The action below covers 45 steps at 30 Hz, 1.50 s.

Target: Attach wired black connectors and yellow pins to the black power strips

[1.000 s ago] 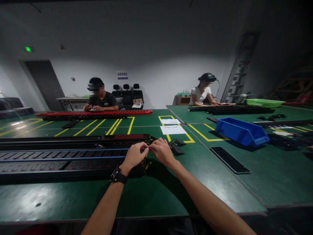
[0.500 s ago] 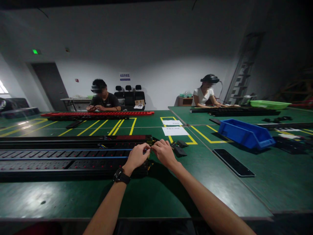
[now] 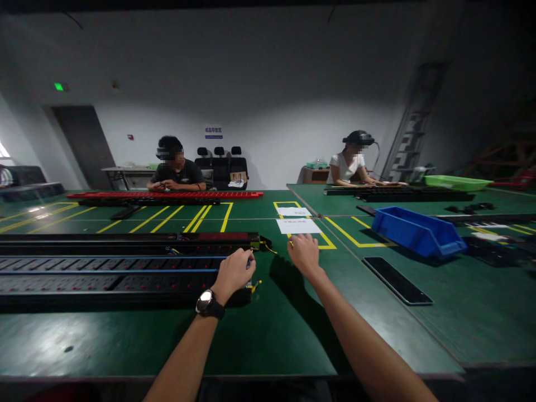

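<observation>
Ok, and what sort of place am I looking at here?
Probably an assembly workshop: long black strips with exposed yellow wires lie on a green bench marked with yellow tape, beside a blue parts bin.

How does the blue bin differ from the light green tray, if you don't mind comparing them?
The blue bin stands nearer the camera, while the light green tray is farther back. The blue bin looks deep, with a cut-down end at the right, whereas the light green tray looks shallow. Both are open-topped.
</observation>
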Each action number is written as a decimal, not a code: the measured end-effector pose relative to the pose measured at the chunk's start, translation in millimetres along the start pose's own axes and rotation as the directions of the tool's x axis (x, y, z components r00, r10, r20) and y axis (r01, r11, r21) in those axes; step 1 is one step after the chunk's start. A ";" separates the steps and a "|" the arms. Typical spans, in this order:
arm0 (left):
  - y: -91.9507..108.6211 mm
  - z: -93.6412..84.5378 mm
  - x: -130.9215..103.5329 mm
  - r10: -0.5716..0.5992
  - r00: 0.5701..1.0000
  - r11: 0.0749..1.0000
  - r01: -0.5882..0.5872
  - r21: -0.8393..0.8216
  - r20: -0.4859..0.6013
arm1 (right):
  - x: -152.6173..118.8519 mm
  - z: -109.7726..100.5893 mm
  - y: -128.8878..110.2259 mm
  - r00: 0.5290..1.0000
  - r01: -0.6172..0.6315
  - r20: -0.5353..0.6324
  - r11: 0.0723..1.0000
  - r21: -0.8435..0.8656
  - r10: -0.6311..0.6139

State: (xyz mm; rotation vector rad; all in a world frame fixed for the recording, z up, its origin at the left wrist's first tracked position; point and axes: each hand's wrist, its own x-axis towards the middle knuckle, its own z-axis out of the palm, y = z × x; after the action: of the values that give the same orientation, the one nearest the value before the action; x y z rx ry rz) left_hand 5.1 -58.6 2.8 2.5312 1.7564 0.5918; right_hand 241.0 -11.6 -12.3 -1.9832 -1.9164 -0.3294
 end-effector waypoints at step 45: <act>2.8 2.6 -1.4 -0.001 1.000 0.998 0.003 0.057 -0.029 | 17.4 -10.8 -83.3 0.914 0.392 0.055 0.910 0.133 -0.402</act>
State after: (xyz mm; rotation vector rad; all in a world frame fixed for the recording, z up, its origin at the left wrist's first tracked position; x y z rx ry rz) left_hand 8.0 -60.4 0.5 2.5704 1.8105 0.5907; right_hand 159.8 0.9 12.6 -1.5409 -2.3325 -0.2325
